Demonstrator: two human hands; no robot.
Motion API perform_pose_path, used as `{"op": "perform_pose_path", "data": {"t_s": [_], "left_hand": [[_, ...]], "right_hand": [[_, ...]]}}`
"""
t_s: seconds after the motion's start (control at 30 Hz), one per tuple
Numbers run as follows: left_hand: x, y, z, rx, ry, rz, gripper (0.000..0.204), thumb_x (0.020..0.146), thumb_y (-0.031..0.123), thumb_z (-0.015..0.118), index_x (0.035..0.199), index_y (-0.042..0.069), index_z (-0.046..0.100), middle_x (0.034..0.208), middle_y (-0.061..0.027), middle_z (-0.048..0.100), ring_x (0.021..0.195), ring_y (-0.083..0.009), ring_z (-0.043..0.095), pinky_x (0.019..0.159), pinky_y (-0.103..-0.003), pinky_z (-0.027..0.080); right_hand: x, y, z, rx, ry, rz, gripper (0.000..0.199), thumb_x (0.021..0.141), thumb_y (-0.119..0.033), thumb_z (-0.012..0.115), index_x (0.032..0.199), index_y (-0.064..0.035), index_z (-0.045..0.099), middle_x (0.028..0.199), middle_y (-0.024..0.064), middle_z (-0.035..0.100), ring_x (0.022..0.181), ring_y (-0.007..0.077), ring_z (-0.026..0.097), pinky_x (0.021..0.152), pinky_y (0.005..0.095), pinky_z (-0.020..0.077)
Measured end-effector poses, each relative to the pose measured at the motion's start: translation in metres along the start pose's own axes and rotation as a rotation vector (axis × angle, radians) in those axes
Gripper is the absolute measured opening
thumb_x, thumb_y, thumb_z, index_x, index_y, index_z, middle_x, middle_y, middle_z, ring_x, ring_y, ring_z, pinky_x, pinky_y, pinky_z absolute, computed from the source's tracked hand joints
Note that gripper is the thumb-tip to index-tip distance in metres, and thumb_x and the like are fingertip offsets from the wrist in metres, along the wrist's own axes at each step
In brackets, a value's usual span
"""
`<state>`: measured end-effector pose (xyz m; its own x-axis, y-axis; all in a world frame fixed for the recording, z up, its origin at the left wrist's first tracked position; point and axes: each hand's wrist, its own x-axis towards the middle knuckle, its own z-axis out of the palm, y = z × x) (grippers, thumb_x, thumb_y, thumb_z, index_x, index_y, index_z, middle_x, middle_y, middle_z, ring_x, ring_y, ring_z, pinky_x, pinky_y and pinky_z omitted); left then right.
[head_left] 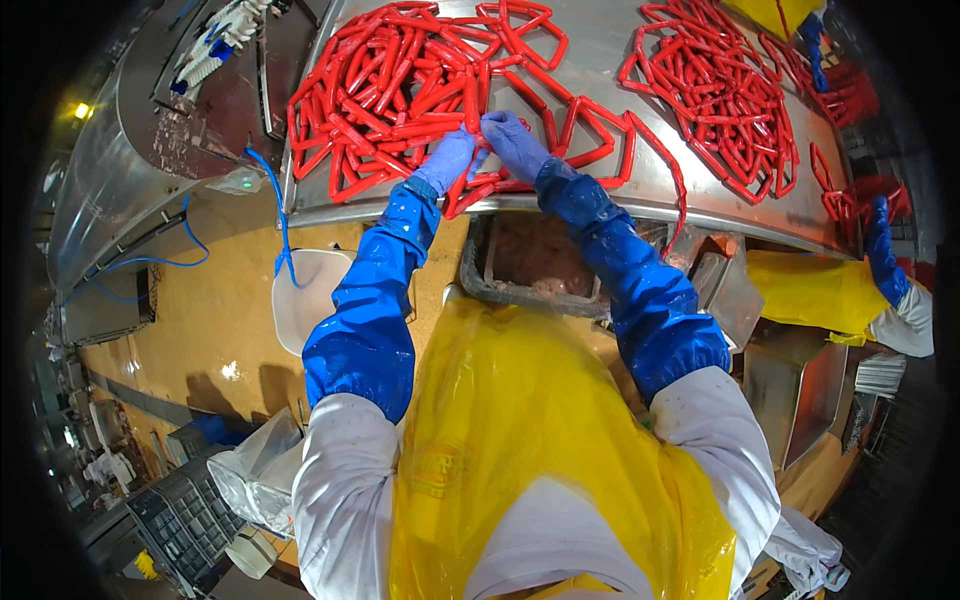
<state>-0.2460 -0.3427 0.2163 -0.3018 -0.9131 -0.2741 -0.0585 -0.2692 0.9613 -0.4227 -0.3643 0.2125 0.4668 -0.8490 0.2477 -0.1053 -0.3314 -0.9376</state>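
Stainless steel table (pixel 640 205), curved by the lens, fills the top of the view; yellow floor (pixel 200 320) below it, wet-looking. Two heaps of linked red sausages lie on the steel: a near heap (pixel 400 90) directly ahead and a far heap (pixel 715 95) to the right, apart from each other.

Left hand (pixel 447 160), blue-gloved, sits at the near edge of the near heap, fingers curled closed around a link. Right hand (pixel 513 143), same glove, is just beside it, also pinched shut on a link of the same sausage chain (pixel 590 140). The two hands nearly touch, so the grip looks like a close two-point hold on one joint between links (probably to keep the casing from slipping, though the exact pinch point is hidden by the fingers). Part of the chain trails right and droops over the table rim.

Long blue sleeves cover both forearms, over white cuffs; a yellow apron (pixel 520 440) covers the chest, likely against splashes.

Under the table edge, between the arms, a grey tray (pixel 530 265) holds pale ground meat. A white bucket (pixel 305 300) stands on the floor to the left, with a blue hose (pixel 275 200) running down beside it.

At the right rim, a co-worker's gloved hand (pixel 885 250) and yellow apron show; that hand rests near more red links. What it holds I cannot tell.
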Motion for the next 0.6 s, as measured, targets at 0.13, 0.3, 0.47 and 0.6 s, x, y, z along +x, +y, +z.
{"op": "perform_pose_path", "data": {"t_s": [0.13,0.3,0.47,0.6], "left_hand": [[-0.031,0.041,0.013,-0.626,0.02,-0.129,0.028,0.094,0.034,0.061,0.103,0.007,0.06,0.07,-0.0032,0.06,0.055,-0.0157,0.057,0.05,-0.028,0.049],[-0.027,0.036,0.009,-0.026,-0.027,-0.118,0.023,0.093,0.029,0.067,0.098,0.007,0.063,0.069,-0.0015,0.06,0.055,-0.0131,0.055,0.054,-0.027,0.049],[-0.034,0.016,0.028,0.433,0.088,0.442,0.026,0.092,0.028,0.068,0.085,0.003,0.067,0.073,-0.0037,0.065,0.065,-0.0241,0.063,0.064,-0.039,0.052],[-0.031,0.017,0.031,1.09,0.271,0.465,0.024,0.09,0.025,0.067,0.095,0.002,0.071,0.089,-0.0194,0.068,0.089,-0.0381,0.067,0.08,-0.045,0.053]], "right_hand": [[0.0,0.014,0.001,0.169,0.026,0.009,0.033,0.102,-0.029,0.049,0.119,-0.0037,0.062,0.117,0.0154,0.061,0.106,0.0304,0.059,0.098,0.0366,0.0455],[-0.003,0.006,-0.015,-0.576,-0.11,-0.469,0.03,0.1,-0.031,0.051,0.105,-0.0057,0.066,0.112,0.0187,0.065,0.099,0.0375,0.062,0.084,0.0426,0.0515],[-0.039,-0.032,-0.024,-0.482,-0.029,0.204,0.033,0.099,-0.036,0.053,0.097,-0.006,0.066,0.091,0.0202,0.067,0.085,0.0417,0.064,0.074,0.0482,0.0503],[-0.076,-0.046,-0.01,-0.367,0.04,0.367,0.033,0.102,-0.031,0.053,0.103,-0.001,0.065,0.081,0.0141,0.065,0.074,0.0214,0.064,0.071,0.0379,0.0512]]}}
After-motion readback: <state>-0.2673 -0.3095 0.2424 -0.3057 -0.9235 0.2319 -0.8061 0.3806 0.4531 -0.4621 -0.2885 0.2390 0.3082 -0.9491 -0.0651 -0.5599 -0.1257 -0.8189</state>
